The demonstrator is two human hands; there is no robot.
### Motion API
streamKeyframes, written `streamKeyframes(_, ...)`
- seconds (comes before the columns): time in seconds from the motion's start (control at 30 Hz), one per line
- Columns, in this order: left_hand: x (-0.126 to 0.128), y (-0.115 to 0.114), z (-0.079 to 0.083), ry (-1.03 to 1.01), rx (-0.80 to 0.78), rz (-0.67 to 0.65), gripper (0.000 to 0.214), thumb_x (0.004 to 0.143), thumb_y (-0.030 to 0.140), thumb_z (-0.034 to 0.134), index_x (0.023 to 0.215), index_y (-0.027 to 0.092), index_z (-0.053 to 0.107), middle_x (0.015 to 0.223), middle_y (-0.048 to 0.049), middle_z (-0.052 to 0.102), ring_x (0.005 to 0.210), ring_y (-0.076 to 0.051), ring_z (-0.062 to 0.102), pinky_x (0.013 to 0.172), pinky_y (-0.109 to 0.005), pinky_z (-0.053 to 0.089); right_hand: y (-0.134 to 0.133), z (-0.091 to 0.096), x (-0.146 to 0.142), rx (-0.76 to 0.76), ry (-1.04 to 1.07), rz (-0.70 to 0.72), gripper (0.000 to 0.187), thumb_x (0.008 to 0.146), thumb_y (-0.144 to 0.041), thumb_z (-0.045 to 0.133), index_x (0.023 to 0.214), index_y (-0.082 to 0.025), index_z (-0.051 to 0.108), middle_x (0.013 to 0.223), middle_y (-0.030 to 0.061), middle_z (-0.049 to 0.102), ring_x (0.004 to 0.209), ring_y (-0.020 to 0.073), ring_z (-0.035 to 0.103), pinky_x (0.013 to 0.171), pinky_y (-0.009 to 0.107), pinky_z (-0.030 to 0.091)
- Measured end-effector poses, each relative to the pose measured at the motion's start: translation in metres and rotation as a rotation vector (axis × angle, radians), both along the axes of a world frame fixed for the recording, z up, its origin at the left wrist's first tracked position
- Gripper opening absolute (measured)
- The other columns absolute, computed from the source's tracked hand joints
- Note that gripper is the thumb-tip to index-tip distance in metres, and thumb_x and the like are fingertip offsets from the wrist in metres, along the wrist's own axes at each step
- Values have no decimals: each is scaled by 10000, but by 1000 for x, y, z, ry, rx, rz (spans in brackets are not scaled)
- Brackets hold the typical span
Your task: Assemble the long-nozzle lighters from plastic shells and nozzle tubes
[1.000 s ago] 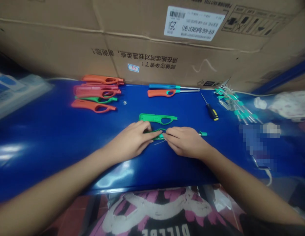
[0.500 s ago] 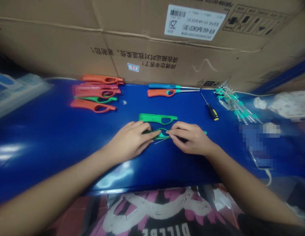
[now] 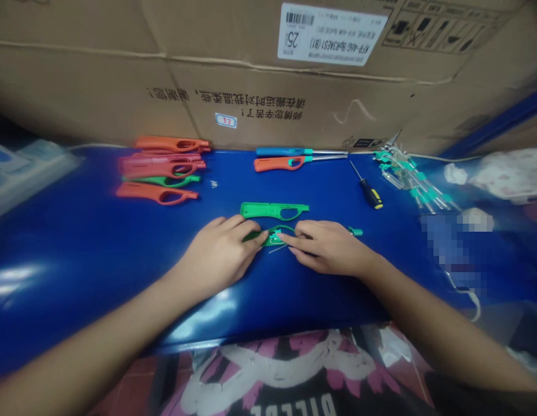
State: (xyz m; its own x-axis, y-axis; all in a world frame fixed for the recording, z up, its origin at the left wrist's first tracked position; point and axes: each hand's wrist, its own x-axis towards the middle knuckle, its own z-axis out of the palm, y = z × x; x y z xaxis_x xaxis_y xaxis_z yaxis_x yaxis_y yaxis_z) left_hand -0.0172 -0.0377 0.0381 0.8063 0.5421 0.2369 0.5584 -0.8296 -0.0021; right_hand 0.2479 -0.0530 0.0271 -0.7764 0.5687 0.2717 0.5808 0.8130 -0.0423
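In the middle of the table lies a green lighter casing half point(image 3: 268, 241), with a teal part and small pieces inside its opening. My left hand point(image 3: 223, 248) is closed on its wider end, covering much of it. From the other side my right hand point(image 3: 331, 247) is closed around its narrow end, index fingertip on the teal part point(image 3: 275, 235). A teal tip point(image 3: 355, 231) shows past my right hand; what joins it is hidden. Below the casing a thin wire or tube point(image 3: 277, 249) sticks out. Just beyond my fingers lies another green casing half point(image 3: 275, 211).
Orange, red and green casings point(image 3: 158, 192) are stacked at the back left. Blue and orange long-nosed lighters point(image 3: 279, 164) lie near the cardboard box point(image 3: 234, 69). A screwdriver point(image 3: 371, 195), a heap of metal tubes with teal parts point(image 3: 411, 173) and a blurred-out object are on the right.
My right index fingertip has moved left onto the teal part, and my left fingers have drawn back slightly, exposing more of it. The whole view has shifted a little.
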Motion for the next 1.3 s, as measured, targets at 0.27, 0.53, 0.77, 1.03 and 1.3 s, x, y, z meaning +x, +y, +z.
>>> streamKeyframes(0.27, 1, -1, -1, -6, -29, 6, 247, 994, 227, 551, 1166, 209, 728, 1090, -69, 716, 938, -244, 643, 697, -348, 449, -2, 0, -1, -47, 38, -10, 351, 1020, -303, 475, 1264, -151, 676, 877, 61, 662, 739, 159, 580, 582, 289, 404)
streamKeyframes(0.53, -4, 3, -7, -108, -139, 26, 258, 989, 267, 571, 1188, 208, 724, 1090, -70, 734, 958, -241, 669, 778, -372, 507, 34, 9, 65, 216, 506, -555, 356, 936, -255, 535, 1244, -193, 703, 848, 65, 666, 754, 197, 610, 754, 354, 515)
streamKeyframes(0.77, -3, 0, -3, -104, -140, 47, 283, 971, 262, 584, 1204, 172, 715, 1103, -99, 731, 981, -265, 673, 798, -409, 543, 61, -3, 164, 162, 387, -1264, 400, 772, -207, 557, 1104, -86, 743, 965, 143, 556, 964, 287, 554, 974, 454, 451)
streamKeyframes(1.03, -6, -2, -1, -156, -111, 45, 330, 987, 317, 544, 1228, 160, 705, 1128, -114, 729, 1007, -288, 672, 833, -454, 567, 64, -22, 174, 36, 388, -1364, 128, 737, -235, 648, 810, -132, 672, 958, 141, 533, 944, 299, 546, 955, 493, 435)
streamKeyframes(1.3, 5, -6, 0, -557, -314, 65, 307, 963, 280, 607, 1232, 170, 706, 1129, -101, 740, 1015, -226, 689, 921, -419, 586, 67, -3, 136, 91, 583, -1228, 229, 887, -380, 525, 965, -175, 592, 959, 109, 567, 794, 226, 565, 794, 431, 510)
